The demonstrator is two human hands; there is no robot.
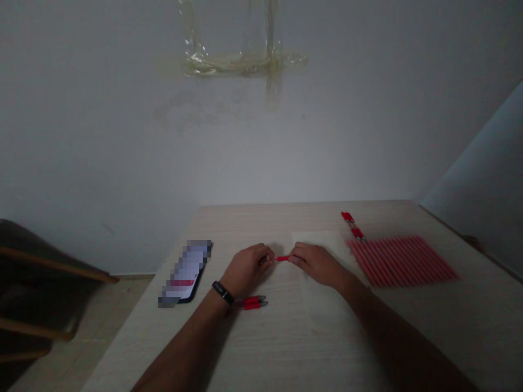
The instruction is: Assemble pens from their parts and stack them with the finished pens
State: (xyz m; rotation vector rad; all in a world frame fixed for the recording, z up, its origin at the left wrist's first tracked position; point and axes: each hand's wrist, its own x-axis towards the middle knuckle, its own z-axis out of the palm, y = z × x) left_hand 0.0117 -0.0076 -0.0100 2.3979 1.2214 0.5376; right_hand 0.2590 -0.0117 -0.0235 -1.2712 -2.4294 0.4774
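Note:
Between my two hands, a red pen (282,258) is held level just above the table, its middle showing and its ends hidden by fingers. My left hand (250,267), with a black band on the wrist, has its fingertips closed on the pen's left end. The right end is pinched by my right hand (312,261), which is over a pale paper sheet (322,307). Beside my left wrist lie red pens with grey tips (252,302), partly covered by the forearm.
On the right is a row of many slim reddish sticks (402,261), perhaps pencils or pens. Behind them lie several red pens (353,225). A phone (188,272) rests at the table's left side. A wall with old tape (232,66) stands behind the table; dark chairs (36,294) are at left.

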